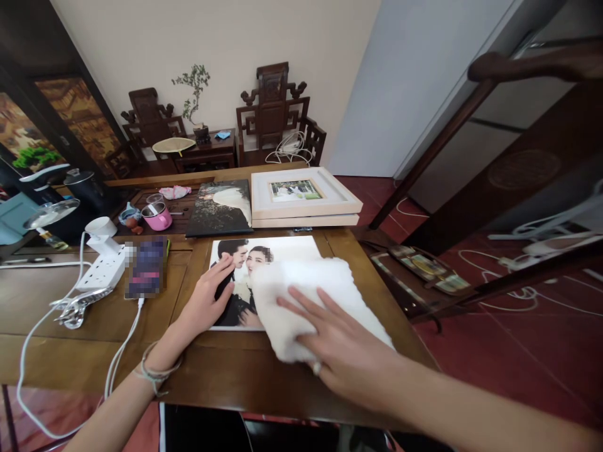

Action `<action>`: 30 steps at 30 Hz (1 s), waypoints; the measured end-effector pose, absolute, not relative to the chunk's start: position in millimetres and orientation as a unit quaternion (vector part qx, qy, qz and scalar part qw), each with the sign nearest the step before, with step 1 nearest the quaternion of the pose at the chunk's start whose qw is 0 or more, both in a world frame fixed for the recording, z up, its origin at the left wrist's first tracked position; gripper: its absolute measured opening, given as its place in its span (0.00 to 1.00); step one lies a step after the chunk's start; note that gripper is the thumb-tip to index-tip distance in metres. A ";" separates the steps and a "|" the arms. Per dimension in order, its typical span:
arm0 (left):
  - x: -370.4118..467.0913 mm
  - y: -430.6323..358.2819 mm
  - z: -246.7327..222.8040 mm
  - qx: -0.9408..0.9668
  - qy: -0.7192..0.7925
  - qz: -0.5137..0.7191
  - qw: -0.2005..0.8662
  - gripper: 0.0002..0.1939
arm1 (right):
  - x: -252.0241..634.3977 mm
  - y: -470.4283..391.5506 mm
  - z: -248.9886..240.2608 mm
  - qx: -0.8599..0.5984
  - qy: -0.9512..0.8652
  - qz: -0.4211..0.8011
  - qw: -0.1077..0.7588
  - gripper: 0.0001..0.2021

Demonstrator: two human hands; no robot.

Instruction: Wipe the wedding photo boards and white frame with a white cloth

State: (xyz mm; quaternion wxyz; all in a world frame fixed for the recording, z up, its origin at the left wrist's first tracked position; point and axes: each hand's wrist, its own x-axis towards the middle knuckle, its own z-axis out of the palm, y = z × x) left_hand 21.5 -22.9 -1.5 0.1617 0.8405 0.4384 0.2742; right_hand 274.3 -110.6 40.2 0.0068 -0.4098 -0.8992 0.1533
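Note:
A flat photo print (287, 246) of two people lies on the wooden table. My left hand (207, 298) rests on its left side, fingers stretched out and holding nothing. Over the print's right part is a fluffy white cloth (325, 276), which hides much of the picture. My right hand (336, 342) grips this cloth from above and presses it down, with the fingers a little apart and the thumb side partly hidden. The cloth's right edge reaches past the print onto the table (226, 370).
Behind the print lie a dark photo panel (211, 216) and stacked pale frames (346, 199). To the left are a phone (147, 269), a white power strip (104, 269), cables and a pink mug (157, 216). A dark wooden chair (443, 135) stands at the right.

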 end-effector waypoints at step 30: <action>21.4 -22.9 -0.8 0.835 0.436 0.284 0.176 0.21 | 244.0 -49.5 45.3 -0.435 -0.892 0.117 0.021 0.21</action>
